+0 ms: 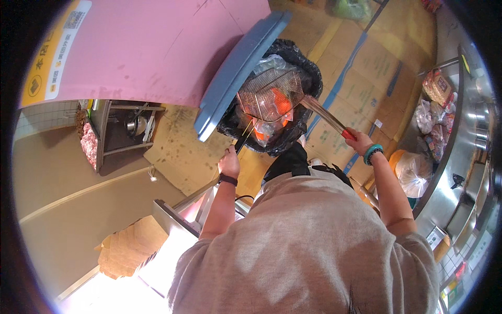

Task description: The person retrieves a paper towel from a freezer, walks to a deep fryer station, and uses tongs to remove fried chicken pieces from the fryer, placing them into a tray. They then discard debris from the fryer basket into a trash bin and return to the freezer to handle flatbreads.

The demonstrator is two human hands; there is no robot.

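Note:
My left hand (229,163) grips the black handle of tongs (245,137), whose thin tips reach to the wire mesh basket. With my right hand (360,142) I hold the red-ended long handle of that wire mesh basket (270,94). The basket is over the mouth of a bin lined with a black plastic bag (315,74). Clear plastic bags and orange-and-white packaging (261,135) show in the bin, some of it through the mesh. The bin's blue lid (239,74) stands raised on the left, against a pink surface.
Flattened cardboard (364,78) covers the floor. At the right, a steel counter (451,188) runs above a shelf with bagged goods (435,114); a tied plastic bag (413,172) sits near it. A pink panel (157,47) fills the upper left. A cabinet (125,133) stands below it.

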